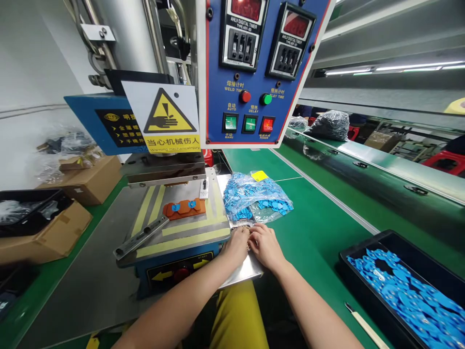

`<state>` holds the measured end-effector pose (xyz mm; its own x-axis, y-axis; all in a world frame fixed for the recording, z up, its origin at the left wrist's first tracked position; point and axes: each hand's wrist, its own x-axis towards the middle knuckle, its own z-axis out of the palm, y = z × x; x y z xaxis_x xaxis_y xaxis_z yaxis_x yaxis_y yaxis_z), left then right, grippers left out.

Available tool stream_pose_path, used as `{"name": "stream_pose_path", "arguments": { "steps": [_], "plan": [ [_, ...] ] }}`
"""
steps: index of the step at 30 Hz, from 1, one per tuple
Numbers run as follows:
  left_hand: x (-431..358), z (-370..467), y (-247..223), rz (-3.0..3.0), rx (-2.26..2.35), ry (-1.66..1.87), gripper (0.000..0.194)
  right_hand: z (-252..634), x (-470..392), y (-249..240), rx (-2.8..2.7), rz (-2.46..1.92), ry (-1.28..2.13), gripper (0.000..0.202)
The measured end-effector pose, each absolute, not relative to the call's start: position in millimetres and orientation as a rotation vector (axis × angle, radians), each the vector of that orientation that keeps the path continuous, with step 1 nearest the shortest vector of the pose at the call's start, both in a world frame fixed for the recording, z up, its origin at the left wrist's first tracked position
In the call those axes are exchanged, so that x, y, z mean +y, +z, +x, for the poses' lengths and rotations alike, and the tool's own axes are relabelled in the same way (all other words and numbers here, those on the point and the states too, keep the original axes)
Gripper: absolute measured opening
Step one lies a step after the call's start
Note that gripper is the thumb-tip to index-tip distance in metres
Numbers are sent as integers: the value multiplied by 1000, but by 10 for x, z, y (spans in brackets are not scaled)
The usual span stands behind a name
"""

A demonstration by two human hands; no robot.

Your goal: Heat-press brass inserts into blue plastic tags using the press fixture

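Observation:
My left hand point(238, 246) and my right hand point(264, 242) are close together over a silver metal plate point(243, 272). The fingers of both curl inward over small brass-coloured pieces point(248, 238); what the fingertips pinch is too small and partly hidden. Just beyond them lies a clear plastic bag point(259, 196) full of small blue parts, with a yellow label on top. To the left, an orange-brown fixture point(184, 208) with two blue parts in it sits on the machine bed point(156, 247).
A press head point(163, 169) hangs above the bed, bearing a warning sign point(162, 116). A metal bar point(141, 237) lies on the bed. At right are a black tray point(348, 264) of blue parts and a pale-handled tool point(366, 327). Cardboard boxes point(78, 184) stand at left.

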<state>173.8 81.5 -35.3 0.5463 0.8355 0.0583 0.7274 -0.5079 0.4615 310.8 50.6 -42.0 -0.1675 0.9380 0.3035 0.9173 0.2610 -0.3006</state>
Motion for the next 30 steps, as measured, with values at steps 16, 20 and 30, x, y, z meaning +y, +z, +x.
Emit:
{"name": "stream_pose_path", "arguments": {
  "steps": [16,20,30],
  "plan": [
    [347,1585,-414,2191,841,948,26,3101,492,-399,-2123,-1698,69,14],
    [187,1404,-368,1685,919,1048,19,3032,523,-386,-2143,-1695,36,16],
    [109,1181,-23,586,684,1041,38,2986,511,-388,-2158,-1622,14,17]
  ]
}}
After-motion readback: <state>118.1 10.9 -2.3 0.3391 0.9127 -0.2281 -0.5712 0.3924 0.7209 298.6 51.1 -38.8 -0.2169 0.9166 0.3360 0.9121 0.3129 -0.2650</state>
